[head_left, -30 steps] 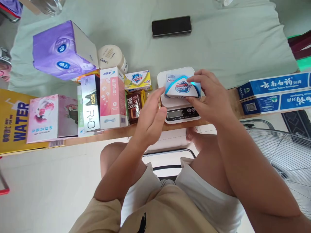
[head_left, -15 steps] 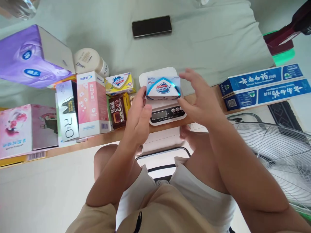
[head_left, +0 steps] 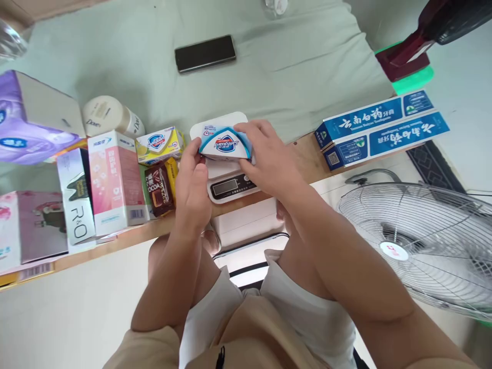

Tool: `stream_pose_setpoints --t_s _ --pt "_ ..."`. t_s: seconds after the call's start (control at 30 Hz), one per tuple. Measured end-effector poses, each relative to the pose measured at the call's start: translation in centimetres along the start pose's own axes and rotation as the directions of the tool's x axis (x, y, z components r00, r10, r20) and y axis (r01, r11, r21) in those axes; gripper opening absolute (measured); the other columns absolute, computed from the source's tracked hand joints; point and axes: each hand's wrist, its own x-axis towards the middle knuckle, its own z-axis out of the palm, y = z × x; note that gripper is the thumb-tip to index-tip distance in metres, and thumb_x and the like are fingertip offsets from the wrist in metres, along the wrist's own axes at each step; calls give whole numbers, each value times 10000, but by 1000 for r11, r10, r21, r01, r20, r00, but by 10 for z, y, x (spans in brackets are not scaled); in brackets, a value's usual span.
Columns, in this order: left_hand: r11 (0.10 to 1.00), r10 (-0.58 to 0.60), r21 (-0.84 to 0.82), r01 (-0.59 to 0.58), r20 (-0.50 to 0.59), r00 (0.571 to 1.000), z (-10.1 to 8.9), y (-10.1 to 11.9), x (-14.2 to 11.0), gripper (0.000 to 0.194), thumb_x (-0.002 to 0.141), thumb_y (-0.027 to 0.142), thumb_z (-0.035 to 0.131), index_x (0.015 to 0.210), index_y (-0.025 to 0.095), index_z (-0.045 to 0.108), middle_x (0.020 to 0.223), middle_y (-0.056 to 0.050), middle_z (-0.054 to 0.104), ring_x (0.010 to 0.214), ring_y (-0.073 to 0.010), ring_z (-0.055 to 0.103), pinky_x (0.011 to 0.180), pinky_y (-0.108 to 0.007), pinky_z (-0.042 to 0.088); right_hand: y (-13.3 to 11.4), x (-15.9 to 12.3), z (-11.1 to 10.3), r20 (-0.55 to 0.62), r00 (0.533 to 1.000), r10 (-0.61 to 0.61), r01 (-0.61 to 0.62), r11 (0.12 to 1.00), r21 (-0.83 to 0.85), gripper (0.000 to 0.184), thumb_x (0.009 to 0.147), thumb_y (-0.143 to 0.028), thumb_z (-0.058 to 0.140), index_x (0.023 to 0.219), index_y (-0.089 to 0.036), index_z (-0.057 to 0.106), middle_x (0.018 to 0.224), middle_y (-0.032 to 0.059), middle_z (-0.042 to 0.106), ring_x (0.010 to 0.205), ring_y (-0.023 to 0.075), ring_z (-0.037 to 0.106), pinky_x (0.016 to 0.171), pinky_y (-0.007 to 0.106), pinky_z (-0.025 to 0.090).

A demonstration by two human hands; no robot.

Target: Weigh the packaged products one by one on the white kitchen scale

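Note:
A white and blue Safeguard soap box is over the white pan of a small kitchen scale, its printed front tilted toward me. My right hand grips the box's right end, fingers over the top and thumb at the lower edge. At the left end, my left hand has its fingertips and thumb against the box. Part of the scale's button panel is hidden by my right hand. Whether the box's underside rests on the pan I cannot tell.
Left of the scale stand a yellow soap box, a cocoa snack pack, a pink carton, a Dove jar and a purple tissue pack. Blue toothpaste boxes lie right, above a fan. A phone lies behind.
My right hand has closed from beside the soap box onto its right end. The box is now tilted and slightly turned. The whole view has shifted, so surroundings appear further left.

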Motion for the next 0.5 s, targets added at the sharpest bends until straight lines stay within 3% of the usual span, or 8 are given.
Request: stream_pose_setpoints --t_s 0.13,0.23,0.4,0.5 --pt "984 147 -103 -143 28 989 7 6 3 581 968 720 591 1415 352 651 1529 -16 644 1490 -289 568 1297 -447 441 -12 -11 -10 -50 999 -4 3 1000 -23 593 873 -101 567 1452 -232 566 1460 131 558 1366 277 589 1135 437 565" --pt "967 235 -123 -224 83 968 19 16 1 579 975 720 580 1451 393 628 1612 15 566 1596 -305 445 1358 -466 360 -16 -31 -22 -151 988 -30 18 996 -83 528 886 -157 587 1408 -236 591 1382 137 551 1319 300 595 1149 485 552" --pt "986 167 -64 -155 294 941 57 28 -21 677 1003 725 509 1607 428 437 1836 28 171 1721 -360 108 1373 -563 296 -4 -70 -46 -272 957 100 -154 971 -184 428 927 -257 595 1354 -241 611 1294 165 546 1234 345 612 1051 575 576" --pt "991 131 -82 -105 468 874 84 27 -35 749 1031 676 486 1692 395 274 1853 -27 74 1720 -392 32 1384 -636 206 13 -87 -57 -273 943 188 -256 936 -240 383 934 -314 621 1309 -236 637 1217 174 561 1180 359 624 990 592 591"
